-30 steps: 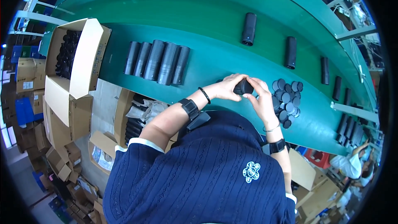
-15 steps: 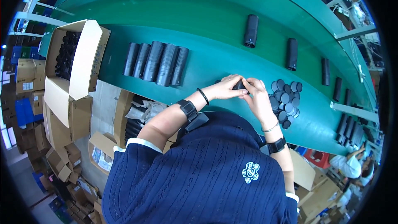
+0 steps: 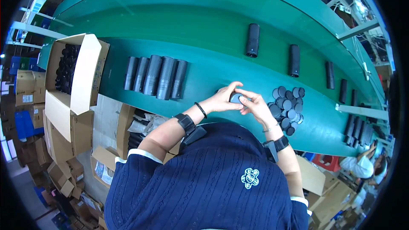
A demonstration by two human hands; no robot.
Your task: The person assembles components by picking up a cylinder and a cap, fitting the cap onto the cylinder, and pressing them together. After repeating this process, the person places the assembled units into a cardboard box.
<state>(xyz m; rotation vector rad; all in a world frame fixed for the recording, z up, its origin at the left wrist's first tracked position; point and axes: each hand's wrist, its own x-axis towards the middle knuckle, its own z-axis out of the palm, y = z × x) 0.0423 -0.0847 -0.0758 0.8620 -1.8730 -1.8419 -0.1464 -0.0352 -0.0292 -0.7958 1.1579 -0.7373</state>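
My left hand (image 3: 222, 99) and my right hand (image 3: 254, 104) meet over the near edge of the green table (image 3: 204, 30). Between them they grip one small dark cylinder with a round cap (image 3: 235, 98), mostly hidden by my fingers. Just right of my right hand lies a heap of several black round caps (image 3: 286, 107). To the left, a row of several black ribbed tubes (image 3: 155, 76) lies side by side on the table.
Black tubes (image 3: 252, 39) (image 3: 294, 60) stand spaced along the green conveyor, more at the far right (image 3: 355, 123). An open cardboard box (image 3: 79, 72) of black tubes sits at the left, with more cartons (image 3: 64, 168) on the floor. Another person (image 3: 362, 166) works at lower right.
My joined hands have shifted slightly left and nearer to me, turning the small dark piece between the fingers. The rest is unchanged.
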